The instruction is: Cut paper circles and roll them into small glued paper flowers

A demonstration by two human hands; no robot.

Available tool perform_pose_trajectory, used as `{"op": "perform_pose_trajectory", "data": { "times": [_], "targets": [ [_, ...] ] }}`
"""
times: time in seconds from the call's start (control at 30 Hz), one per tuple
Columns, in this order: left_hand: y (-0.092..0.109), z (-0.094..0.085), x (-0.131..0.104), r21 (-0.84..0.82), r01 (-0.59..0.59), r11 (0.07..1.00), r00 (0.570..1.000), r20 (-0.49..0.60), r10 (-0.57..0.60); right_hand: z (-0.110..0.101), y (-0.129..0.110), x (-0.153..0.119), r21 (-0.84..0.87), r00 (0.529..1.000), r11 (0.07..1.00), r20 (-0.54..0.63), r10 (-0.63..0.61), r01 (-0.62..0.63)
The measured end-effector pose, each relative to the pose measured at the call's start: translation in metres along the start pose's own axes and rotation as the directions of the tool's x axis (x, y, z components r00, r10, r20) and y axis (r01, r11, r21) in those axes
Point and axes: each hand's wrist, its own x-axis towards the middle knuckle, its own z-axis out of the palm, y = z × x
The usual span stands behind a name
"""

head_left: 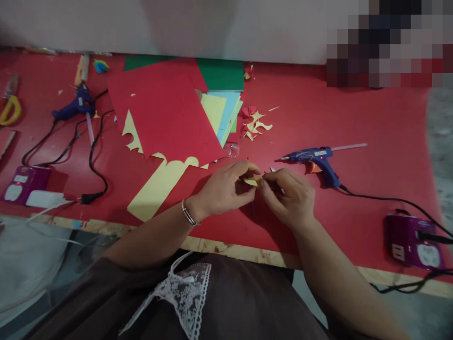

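Observation:
Between my two hands is a small piece of yellow paper (252,181). My left hand (228,186) pinches its left side between thumb and fingers, a bracelet on that wrist. From the other side my right hand (292,196) grips the paper's right end with closed fingertips. A thin dark stick shows below the paper; I cannot tell whether it is held or lies on the table. Close beyond my right hand lies a blue glue gun (320,158) with a clear glue stick in its back. A yellow paper strip with a scalloped end (155,193) lies left of my hands.
Red sheets (173,108) cover a pile of coloured paper. Yellow scraps (257,126) lie beside it. Another glue gun (76,105) and yellow-handled scissors (10,108) are at left. Purple power blocks (414,243) stand at both sides, their cables crossing the red table (354,113).

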Motion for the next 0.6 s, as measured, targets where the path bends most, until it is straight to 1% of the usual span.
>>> {"op": "perform_pose_trajectory", "data": {
  "times": [0.1, 0.23, 0.33, 0.4, 0.5, 0.6],
  "targets": [
    [0.0003, -0.0017, -0.0003, -0.006, -0.009, 1.0, 1.0, 0.009, 0.009, -0.0009, 0.0004, -0.0007, 0.011, 1.0, 1.0, -0.009, 0.026, -0.026],
    [-0.0009, 0.0004, -0.0022, -0.037, -0.012, 0.999, 1.0, -0.005, 0.012, -0.001, 0.0003, -0.0014, 0.01, 0.999, 0.999, -0.017, 0.038, -0.038],
    [-0.002, 0.003, -0.004, -0.045, -0.07, 0.997, 0.997, -0.039, 0.068, -0.0011, -0.0011, -0.0004, 0.004, 0.999, 0.999, -0.032, 0.042, -0.042],
    [-0.0019, 0.0035, -0.0046, -0.008, -0.133, 0.991, 0.99, -0.052, 0.133, -0.0014, -0.0021, 0.0005, -0.005, 0.998, 0.999, -0.043, 0.048, -0.048],
    [-0.001, 0.0023, -0.0045, 0.062, -0.203, 0.977, 0.979, -0.01, 0.204, -0.0019, -0.0025, 0.0009, -0.011, 0.996, 0.997, -0.051, 0.069, -0.07],
    [-0.0003, 0.0002, -0.004, 0.117, -0.222, 0.968, 0.974, 0.065, 0.215, -0.0018, -0.001, 0.0, -0.007, 0.993, 0.994, -0.038, 0.107, -0.108]
  ]
}}
